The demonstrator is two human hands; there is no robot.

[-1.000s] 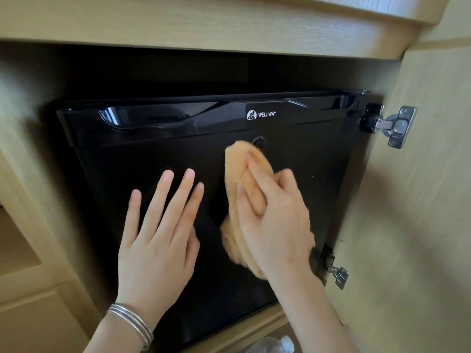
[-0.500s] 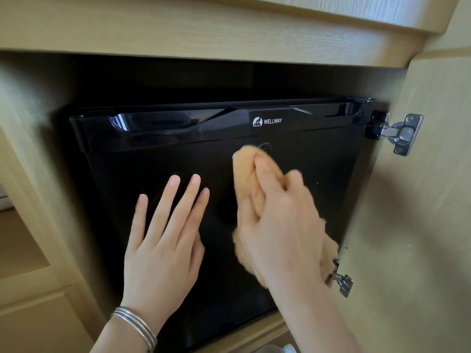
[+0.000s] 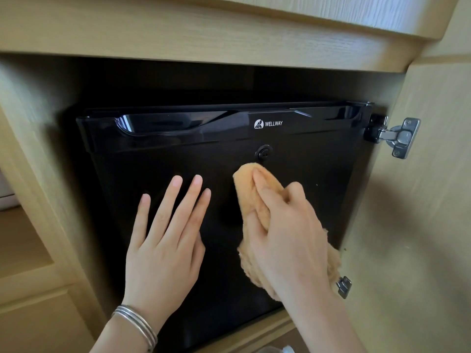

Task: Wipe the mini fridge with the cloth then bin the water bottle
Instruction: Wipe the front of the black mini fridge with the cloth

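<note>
A black mini fridge point(image 3: 163, 159) with a white logo and a round keyhole sits inside a wooden cabinet recess. My left hand point(image 3: 165, 248) lies flat on its door, fingers spread, with silver bangles on the wrist. My right hand point(image 3: 288, 238) presses an orange cloth point(image 3: 251, 187) against the door just below the keyhole; part of the cloth hangs out under the palm. At the bottom edge a sliver of the water bottle point(image 3: 277, 349) shows, mostly cut off.
The open wooden cabinet door point(image 3: 413, 225) stands at the right on two metal hinges point(image 3: 400, 137). A wooden countertop edge point(image 3: 204, 39) overhangs the fridge. Wooden drawers and a shelf point(image 3: 30, 289) are at the left.
My right hand and the cloth have slid a little lower and rightward on the door, uncovering the keyhole. The view has tilted up slightly. My left hand stays flat on the door.
</note>
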